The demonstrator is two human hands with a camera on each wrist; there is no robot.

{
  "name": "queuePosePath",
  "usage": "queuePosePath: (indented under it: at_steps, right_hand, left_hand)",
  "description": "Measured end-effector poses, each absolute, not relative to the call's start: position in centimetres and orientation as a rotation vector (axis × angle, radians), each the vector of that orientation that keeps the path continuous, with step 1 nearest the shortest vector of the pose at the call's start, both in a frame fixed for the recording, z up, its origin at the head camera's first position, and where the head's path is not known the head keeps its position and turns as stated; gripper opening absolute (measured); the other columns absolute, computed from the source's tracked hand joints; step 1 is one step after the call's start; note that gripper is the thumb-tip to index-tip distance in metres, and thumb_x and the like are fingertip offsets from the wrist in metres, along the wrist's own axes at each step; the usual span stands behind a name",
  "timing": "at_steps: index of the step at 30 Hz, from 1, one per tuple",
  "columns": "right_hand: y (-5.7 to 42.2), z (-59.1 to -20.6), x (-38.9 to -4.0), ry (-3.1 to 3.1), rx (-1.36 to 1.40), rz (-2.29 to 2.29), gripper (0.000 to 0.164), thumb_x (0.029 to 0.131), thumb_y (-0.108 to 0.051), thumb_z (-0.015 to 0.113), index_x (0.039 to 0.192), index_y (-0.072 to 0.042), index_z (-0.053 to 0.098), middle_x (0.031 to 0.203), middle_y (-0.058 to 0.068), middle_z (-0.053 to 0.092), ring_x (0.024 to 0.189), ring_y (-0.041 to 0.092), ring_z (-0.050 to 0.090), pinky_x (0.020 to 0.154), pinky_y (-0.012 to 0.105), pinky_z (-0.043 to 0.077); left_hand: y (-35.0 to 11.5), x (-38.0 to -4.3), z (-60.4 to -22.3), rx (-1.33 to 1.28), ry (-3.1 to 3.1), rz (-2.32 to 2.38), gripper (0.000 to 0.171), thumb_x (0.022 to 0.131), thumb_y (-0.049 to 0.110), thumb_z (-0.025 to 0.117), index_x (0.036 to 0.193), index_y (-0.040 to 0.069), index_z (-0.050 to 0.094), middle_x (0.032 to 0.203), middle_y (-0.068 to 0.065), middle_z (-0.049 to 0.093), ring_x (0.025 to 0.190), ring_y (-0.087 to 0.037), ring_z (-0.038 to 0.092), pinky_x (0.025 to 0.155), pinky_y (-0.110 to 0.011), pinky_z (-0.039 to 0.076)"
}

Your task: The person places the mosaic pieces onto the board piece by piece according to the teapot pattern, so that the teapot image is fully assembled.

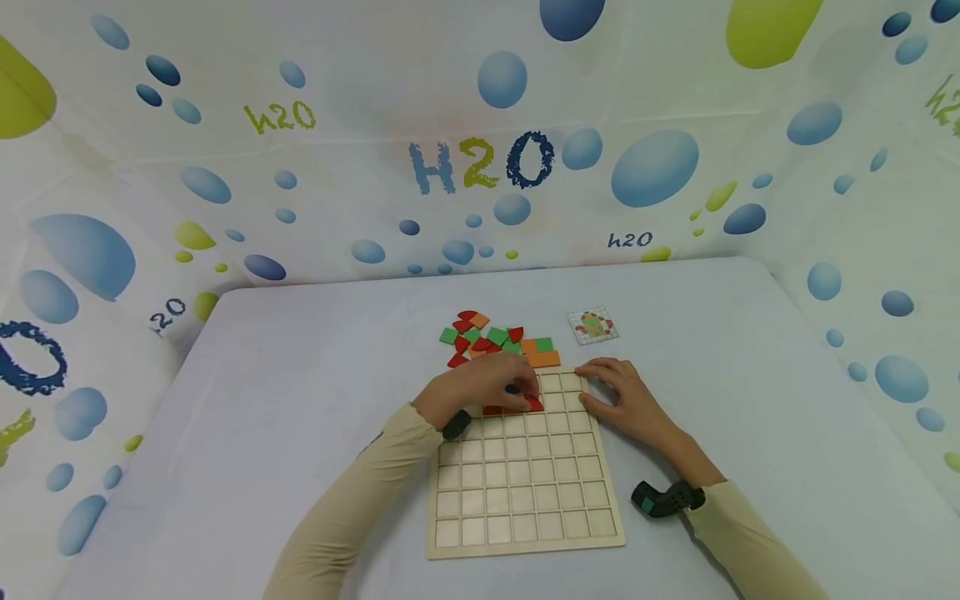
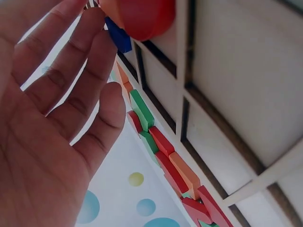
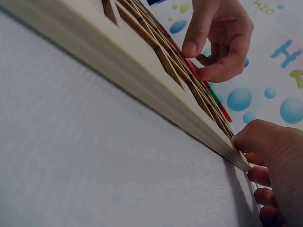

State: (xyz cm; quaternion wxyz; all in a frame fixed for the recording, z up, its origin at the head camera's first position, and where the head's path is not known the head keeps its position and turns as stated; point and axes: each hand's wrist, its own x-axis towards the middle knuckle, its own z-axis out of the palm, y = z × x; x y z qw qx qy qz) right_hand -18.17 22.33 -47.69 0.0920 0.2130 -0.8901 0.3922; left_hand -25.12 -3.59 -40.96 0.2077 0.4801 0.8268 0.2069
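A wooden grid board point(image 1: 525, 553) lies flat on the table, divided into square cells. My left hand point(image 1: 487, 383) reaches over its upper left part and pinches a red quarter-circle piece point(image 1: 535, 404) at a cell. More red point(image 1: 495, 410) shows beneath that hand, mostly hidden. In the left wrist view, a dark blue piece point(image 2: 118, 35) shows beside the fingertips, near the rounded red piece point(image 2: 149, 19). My right hand point(image 1: 626, 400) grips the board by its upper right edge; the thumb point(image 3: 246, 137) lies at the edge with the other fingers curled beside it.
Beyond the board lies a loose heap of red, green point(image 1: 497, 336) and orange point(image 1: 543, 359) flat pieces. A small pattern card point(image 1: 593, 325) with a coloured grid design lies right of the heap. A white cloth point(image 1: 300, 375) covers the table; a printed curtain point(image 1: 337, 75) stands behind.
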Motion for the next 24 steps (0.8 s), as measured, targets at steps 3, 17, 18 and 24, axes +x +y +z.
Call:
queuePosePath:
  at_steps: [3,17,18,24]
  right_hand:
    - [22.4,-47.6,-18.2,-2.650,0.627,1.167,0.037,0.085,-0.009,0.072,0.121,-0.005,0.065,0.126,0.016,0.057,0.104,0.027,0.045,0.084,0.045,0.040]
    - [22.3,-47.5,-18.1,-2.657,0.620,1.178,0.038,0.086,-0.010,0.072,0.122,-0.004,0.064,0.127,0.016,0.056,0.105,0.027,0.044,0.082,0.043,0.040]
    - [22.3,-47.5,-18.1,-2.656,0.619,1.181,0.038,0.085,-0.010,0.072,0.122,-0.004,0.064,0.126,0.017,0.056,0.104,0.026,0.044,0.082,0.043,0.040]
    - [22.3,-47.4,-18.1,-2.647,0.624,1.174,0.038,0.085,-0.009,0.073,0.122,-0.003,0.065,0.125,0.017,0.057,0.103,0.025,0.044,0.081,0.042,0.040]
  left_hand:
    - [-3.6,-25.2,-41.0,1.341,2.314,0.553,0.015,0.090,0.021,0.072,0.102,0.012,0.071,0.101,0.002,0.062,0.093,-0.011,0.058,0.083,-0.021,0.048]
    - [-4.7,-26.5,-41.7,1.246,2.452,0.649,0.006,0.095,0.018,0.065,0.096,0.015,0.070,0.098,0.005,0.063,0.090,-0.010,0.058,0.081,-0.026,0.049]
    - [-4.7,-26.6,-41.7,1.224,2.460,0.654,0.006,0.095,0.018,0.064,0.096,0.015,0.070,0.099,0.005,0.064,0.091,-0.011,0.058,0.082,-0.026,0.049]
    - [-5.1,-27.0,-41.7,1.155,2.564,0.676,0.010,0.096,0.019,0.063,0.100,0.014,0.070,0.103,0.003,0.063,0.092,-0.012,0.059,0.082,-0.027,0.049]
